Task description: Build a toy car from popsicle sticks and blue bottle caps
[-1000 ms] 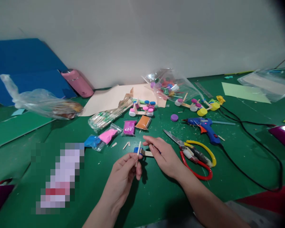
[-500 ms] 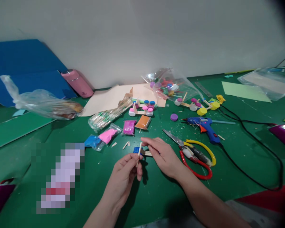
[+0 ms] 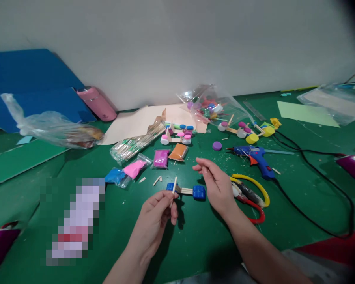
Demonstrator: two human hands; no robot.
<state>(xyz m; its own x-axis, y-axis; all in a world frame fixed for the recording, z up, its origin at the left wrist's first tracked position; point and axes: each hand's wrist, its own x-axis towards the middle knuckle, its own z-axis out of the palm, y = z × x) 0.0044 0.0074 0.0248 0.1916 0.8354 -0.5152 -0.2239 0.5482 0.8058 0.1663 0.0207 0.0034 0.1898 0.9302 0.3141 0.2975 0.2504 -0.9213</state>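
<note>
Near the camera, the left hand (image 3: 158, 207) pinches a thin wooden stick (image 3: 175, 184) between thumb and fingers, its upper end rising above the grip, in front of the left end of the blue-ended stick piece (image 3: 186, 191). Just right of that piece, the right hand (image 3: 219, 189) is empty, fingers loosely bent. Scissors (image 3: 250, 195) lie right of the piece, partly hidden by this hand; beyond it are a magenta packet (image 3: 161, 158), an orange packet (image 3: 179, 152) and, farther back, a pink-wheeled model (image 3: 175, 140)
</note>
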